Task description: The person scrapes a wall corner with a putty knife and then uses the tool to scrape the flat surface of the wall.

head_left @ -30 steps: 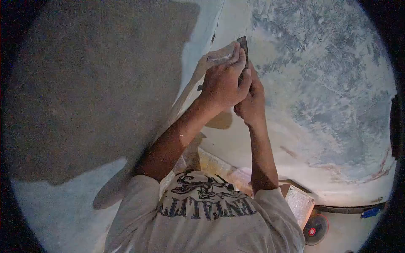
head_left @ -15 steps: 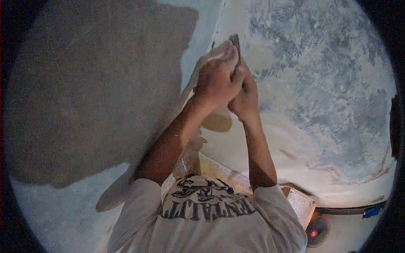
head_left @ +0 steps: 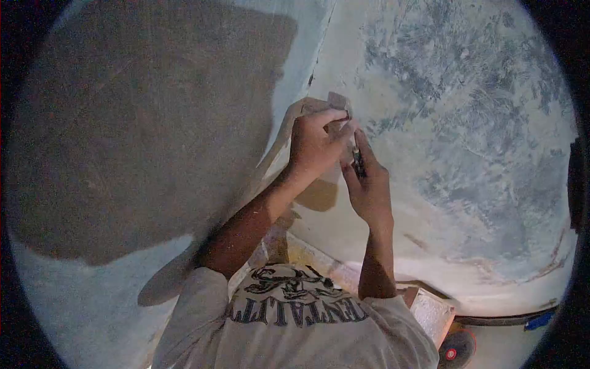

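Observation:
My right hand [head_left: 372,187] is closed around the dark, slim handle of what looks like a scraper [head_left: 337,99], whose flat greyish blade shows above my fingers. My left hand [head_left: 313,141] pinches the blade area with its thumb and fingers, beside the right hand. Part of the tool between the two hands is hidden. Both hands are in front of a pale, patchy wall surface [head_left: 344,61], close to a thin dark crack line.
Blue-grey mottled patches [head_left: 455,117] cover the surface on the right. A large shadow [head_left: 141,129] falls across the left. A lit box-like thing [head_left: 433,313] and a round dark object with a red centre [head_left: 452,353] are at lower right.
Both hands have come down toward my body and drawn slightly apart. The blade has turned from nearly edge-on to showing its flat face.

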Demonstrator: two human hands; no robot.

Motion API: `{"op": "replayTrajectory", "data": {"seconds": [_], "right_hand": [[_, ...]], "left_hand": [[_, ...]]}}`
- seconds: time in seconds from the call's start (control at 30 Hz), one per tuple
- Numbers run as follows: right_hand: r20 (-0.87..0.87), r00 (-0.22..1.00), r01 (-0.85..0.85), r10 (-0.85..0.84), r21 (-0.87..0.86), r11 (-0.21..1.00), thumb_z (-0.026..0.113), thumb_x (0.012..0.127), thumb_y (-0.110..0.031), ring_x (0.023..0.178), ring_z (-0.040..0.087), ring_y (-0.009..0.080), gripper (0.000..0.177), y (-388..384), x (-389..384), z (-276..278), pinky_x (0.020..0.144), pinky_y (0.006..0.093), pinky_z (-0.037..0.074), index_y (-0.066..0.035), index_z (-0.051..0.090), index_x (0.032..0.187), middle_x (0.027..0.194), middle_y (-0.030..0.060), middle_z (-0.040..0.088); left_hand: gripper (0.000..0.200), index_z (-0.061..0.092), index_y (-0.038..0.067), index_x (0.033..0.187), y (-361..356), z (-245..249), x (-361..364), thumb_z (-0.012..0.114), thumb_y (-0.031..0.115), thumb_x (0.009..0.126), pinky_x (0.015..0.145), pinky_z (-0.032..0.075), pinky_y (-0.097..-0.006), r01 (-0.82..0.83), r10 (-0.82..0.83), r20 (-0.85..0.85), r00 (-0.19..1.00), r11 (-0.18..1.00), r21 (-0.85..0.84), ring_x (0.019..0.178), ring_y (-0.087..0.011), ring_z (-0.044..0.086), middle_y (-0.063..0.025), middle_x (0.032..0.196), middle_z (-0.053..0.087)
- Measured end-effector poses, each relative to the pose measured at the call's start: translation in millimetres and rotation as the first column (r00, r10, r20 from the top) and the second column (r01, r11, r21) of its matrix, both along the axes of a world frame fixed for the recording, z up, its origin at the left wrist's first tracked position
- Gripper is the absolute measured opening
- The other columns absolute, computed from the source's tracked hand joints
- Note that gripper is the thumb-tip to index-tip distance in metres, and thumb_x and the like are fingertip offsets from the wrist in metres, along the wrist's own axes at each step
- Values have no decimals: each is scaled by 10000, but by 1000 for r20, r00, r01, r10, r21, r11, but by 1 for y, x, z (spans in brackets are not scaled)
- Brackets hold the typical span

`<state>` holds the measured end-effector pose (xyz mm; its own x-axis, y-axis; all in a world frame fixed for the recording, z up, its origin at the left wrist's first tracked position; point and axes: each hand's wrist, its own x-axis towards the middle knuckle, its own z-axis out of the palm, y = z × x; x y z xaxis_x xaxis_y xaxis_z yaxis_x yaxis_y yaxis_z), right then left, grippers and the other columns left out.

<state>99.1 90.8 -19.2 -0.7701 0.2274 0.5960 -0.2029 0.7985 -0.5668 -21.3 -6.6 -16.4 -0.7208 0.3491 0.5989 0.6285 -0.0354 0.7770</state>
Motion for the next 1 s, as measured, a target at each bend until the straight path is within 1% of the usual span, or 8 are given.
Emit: {"op": "replayTrajectory", "data": {"seconds": [0.1, 0.23, 0.33, 0.4, 0.53, 0.73, 0.93, 1.0], "right_hand": [[36, 988, -108, 150, -531, 840, 600, 876, -15, 460, 493, 87, 703, -3, 12, 4, 380, 235, 362, -140, 345, 1519, 734, 54, 576], [-327, 838, -344, 438, -938, -41, 595, 850, -4, 438, 465, 84, 770, 6, 20, -8, 338, 228, 333, -177, 301, 1540, 747, 64, 561], [-277, 845, -314, 457, -949, 6, 617, 810, -40, 445, 463, 72, 825, -2, 15, -8, 369, 224, 369, -159, 272, 1550, 783, 46, 557], [-112, 920, -240, 375, -919, 313, 587, 825, -28, 461, 469, 66, 782, -5, 7, -10, 386, 225, 377, -144, 297, 1542, 804, 39, 570], [30, 982, -117, 188, -685, 719, 532, 852, -10, 478, 470, 62, 713, -11, -6, -7, 408, 227, 386, -119, 335, 1528, 826, 34, 601], [-70, 978, -176, 197, -787, 591, 493, 872, -21, 466, 467, 64, 689, -15, -17, -13, 394, 229, 387, -120, 324, 1533, 804, 40, 604], [-279, 895, -299, 348, -954, 4, 481, 901, -83, 401, 445, 67, 657, -16, -11, -1, 308, 224, 334, -147, 316, 1534, 716, 26, 572], [-139, 939, -207, 316, -959, 194, 474, 913, -82, 408, 444, 55, 643, -18, -11, 2, 320, 218, 338, -147, 321, 1534, 719, 20, 581]], "left_hand": [[414, 665, -57, 1096, 5, -7, -1, 774, 213, 802, 713, 522, -306, 116, -192, 333, 923, 965, 234, 772, -176, 678, -151, 922, 717], [391, 666, -55, 1092, 1, -2, 2, 767, 208, 821, 708, 510, -291, 144, -411, 614, 674, 888, 436, 783, -135, 644, -96, 915, 708], [421, 646, -48, 1151, 0, -1, -2, 751, 220, 843, 761, 518, -311, 109, -212, 495, 843, 967, 230, 866, -180, 667, -128, 988, 712], [455, 623, -40, 1211, -2, 1, -1, 733, 230, 862, 820, 526, -330, -48, 44, 130, 991, 998, 28, 958, -236, 685, -161, 1086, 704], [476, 609, -19, 1250, -1, 0, -1, 708, 260, 877, 973, 481, -360, -160, 171, -287, 943, 985, 61, 1166, -296, 605, -175, 1283, 605], [568, 452, -48, 1400, -1, -9, 8, 606, 225, 926, 1062, 422, -416, 44, -60, -222, 973, 996, -77, 1310, -371, 484, -247, 1489, 395], [562, 401, -79, 1419, 0, -14, 9, 546, 186, 946, 1081, 399, -425, -7, -30, -309, 951, 993, -120, 1335, -407, 443, -281, 1511, 336], [561, 378, -84, 1430, -1, -13, 9, 525, 173, 954, 1079, 399, -427, -11, -38, -301, 953, 987, -162, 1334, -420, 438, -292, 1511, 325]]}}
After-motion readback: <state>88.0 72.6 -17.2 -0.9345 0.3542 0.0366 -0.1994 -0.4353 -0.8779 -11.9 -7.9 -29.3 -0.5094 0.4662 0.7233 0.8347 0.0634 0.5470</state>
